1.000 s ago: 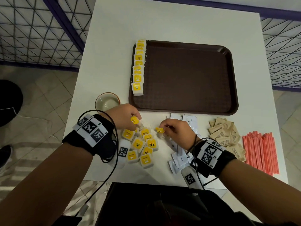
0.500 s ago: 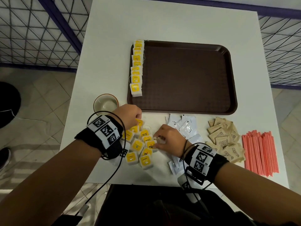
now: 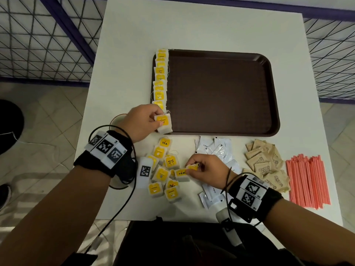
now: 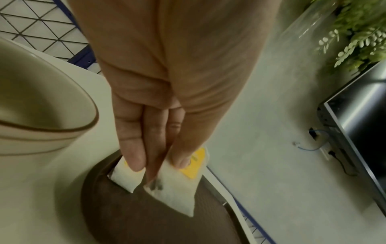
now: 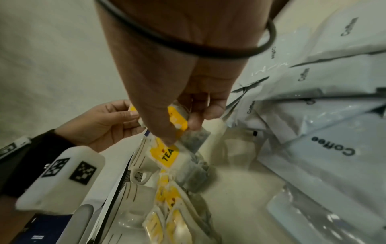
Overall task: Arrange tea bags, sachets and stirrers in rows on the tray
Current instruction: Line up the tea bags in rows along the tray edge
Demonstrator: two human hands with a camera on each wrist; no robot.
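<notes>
The left hand (image 3: pixel 141 122) pinches a tea bag (image 3: pixel 163 123) at the tray (image 3: pixel 221 93)'s near-left corner, ending the row; best laid flat, square, overlapping its neighbour. The right hand (image 3: pixel 206 169) pinches another's yellow tag (image 3: pixel 192 167) near the tray.

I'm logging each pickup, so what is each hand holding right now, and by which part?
Left hand pinches a tea bag by its left edge, over the tray. Right hand pinches a yellow tea-bag tag.
</notes>
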